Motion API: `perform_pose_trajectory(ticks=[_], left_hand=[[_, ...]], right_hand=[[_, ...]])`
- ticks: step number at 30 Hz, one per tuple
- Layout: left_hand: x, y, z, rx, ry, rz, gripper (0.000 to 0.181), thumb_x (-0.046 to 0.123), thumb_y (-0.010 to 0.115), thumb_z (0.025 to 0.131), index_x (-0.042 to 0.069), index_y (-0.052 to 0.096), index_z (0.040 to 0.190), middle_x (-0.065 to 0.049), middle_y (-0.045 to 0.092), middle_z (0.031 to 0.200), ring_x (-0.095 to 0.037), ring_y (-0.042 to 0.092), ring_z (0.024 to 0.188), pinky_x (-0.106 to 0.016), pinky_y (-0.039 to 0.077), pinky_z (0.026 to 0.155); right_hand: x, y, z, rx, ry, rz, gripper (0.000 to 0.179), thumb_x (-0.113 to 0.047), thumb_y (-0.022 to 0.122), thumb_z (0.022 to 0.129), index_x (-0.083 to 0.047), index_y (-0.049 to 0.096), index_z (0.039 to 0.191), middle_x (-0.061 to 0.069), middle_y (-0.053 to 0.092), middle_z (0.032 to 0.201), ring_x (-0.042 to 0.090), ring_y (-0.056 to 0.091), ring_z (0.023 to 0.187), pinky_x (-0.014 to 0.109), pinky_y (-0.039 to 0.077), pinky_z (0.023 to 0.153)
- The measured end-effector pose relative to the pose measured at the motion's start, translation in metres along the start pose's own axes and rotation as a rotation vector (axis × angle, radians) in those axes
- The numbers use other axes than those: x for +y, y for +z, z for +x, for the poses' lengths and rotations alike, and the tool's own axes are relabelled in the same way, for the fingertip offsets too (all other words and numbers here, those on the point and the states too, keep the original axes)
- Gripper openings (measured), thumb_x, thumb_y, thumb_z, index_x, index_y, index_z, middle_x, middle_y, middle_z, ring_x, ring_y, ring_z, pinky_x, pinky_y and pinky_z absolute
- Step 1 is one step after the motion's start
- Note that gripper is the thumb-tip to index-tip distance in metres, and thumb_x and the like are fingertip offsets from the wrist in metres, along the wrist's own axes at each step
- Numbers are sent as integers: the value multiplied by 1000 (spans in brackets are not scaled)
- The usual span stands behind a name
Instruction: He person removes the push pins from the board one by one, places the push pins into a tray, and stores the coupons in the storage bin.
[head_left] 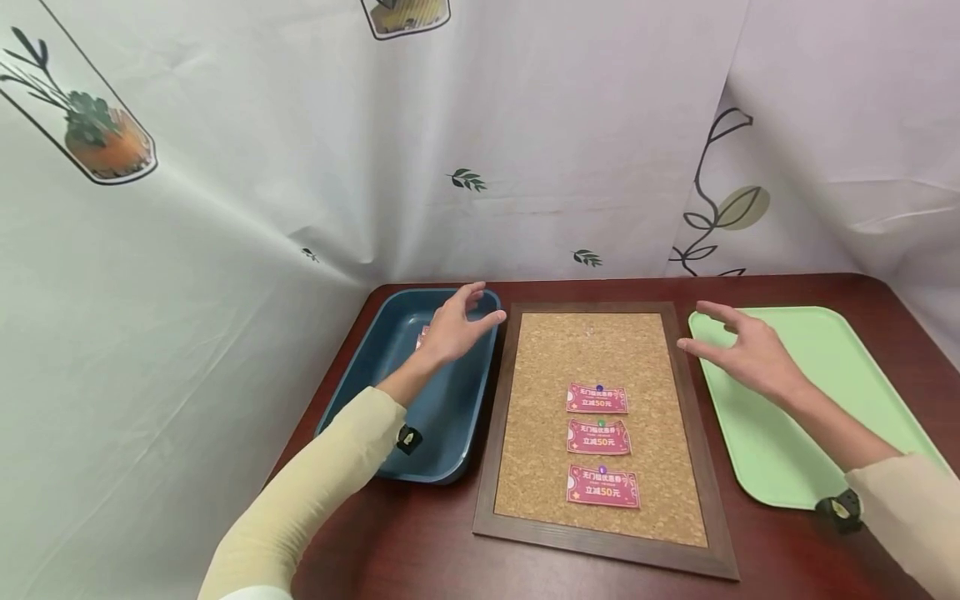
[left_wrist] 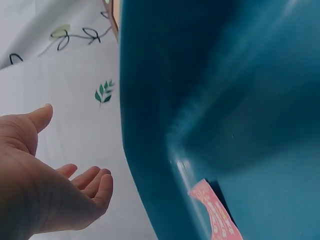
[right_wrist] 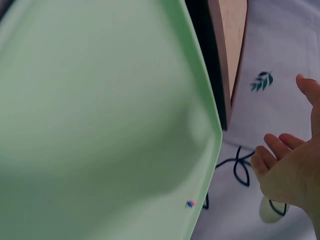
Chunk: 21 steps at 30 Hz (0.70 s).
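Note:
My left hand (head_left: pixel 454 327) hovers over the far right part of a blue bin (head_left: pixel 442 400), thumb and fingers apart, holding nothing. A pink printed coupon (left_wrist: pixel 215 212) lies in that bin, mostly hidden by the hand in the head view. My right hand (head_left: pixel 750 354) hovers above the left side of a light green tray (head_left: pixel 825 367), also holding nothing. Between them lies a framed cork board (head_left: pixel 555 358). Pinned to it in a column are a top coupon (head_left: pixel 597 400), a middle coupon (head_left: pixel 598 438) and a bottom coupon (head_left: pixel 603 488), each with a pushpin at its upper edge.
A tiny multicoloured object (right_wrist: pixel 190 204), too small to identify, lies in the green tray near its far edge. The dark red table (head_left: pixel 420 533) carries everything. A white patterned sheet (head_left: pixel 540 150) hangs behind the table and along its left side.

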<state>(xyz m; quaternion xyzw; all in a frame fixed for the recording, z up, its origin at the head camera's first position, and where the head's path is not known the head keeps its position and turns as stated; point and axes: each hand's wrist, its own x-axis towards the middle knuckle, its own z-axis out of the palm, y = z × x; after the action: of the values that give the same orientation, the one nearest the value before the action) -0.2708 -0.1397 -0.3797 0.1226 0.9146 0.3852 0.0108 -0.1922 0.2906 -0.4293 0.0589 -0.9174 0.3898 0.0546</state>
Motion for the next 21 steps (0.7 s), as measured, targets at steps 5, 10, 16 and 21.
perform_pose_trajectory(ticks=[5,10,16,21], left_hand=[[9,9,-4,-48,26,-21,74,43,75,101,16,43,162,-10,50,161,-27,49,146,-50,46,113],[18,20,-10,-97,69,-39,70,33,75,102,13,43,161,-14,50,159,-30,51,145,-52,46,112],[29,34,-15,-151,92,-55,69,33,74,102,13,43,161,-14,51,159,-34,52,143,-53,46,112],[35,44,-20,-196,106,-92,69,32,74,103,13,42,161,-15,51,159,-36,53,142,-52,48,111]], right_hand=[[-12,11,-2,-18,-35,-7,80,-38,78,98,4,44,157,32,47,156,63,44,136,77,37,102],[-23,24,-4,-68,-46,1,81,-39,78,98,6,44,156,32,47,156,59,45,137,72,44,101],[-32,39,-7,-118,-56,20,76,-37,79,98,5,47,154,29,52,153,51,44,143,72,37,110],[-38,50,-9,-148,-68,40,72,-33,79,98,5,50,152,28,56,150,50,52,136,68,44,106]])
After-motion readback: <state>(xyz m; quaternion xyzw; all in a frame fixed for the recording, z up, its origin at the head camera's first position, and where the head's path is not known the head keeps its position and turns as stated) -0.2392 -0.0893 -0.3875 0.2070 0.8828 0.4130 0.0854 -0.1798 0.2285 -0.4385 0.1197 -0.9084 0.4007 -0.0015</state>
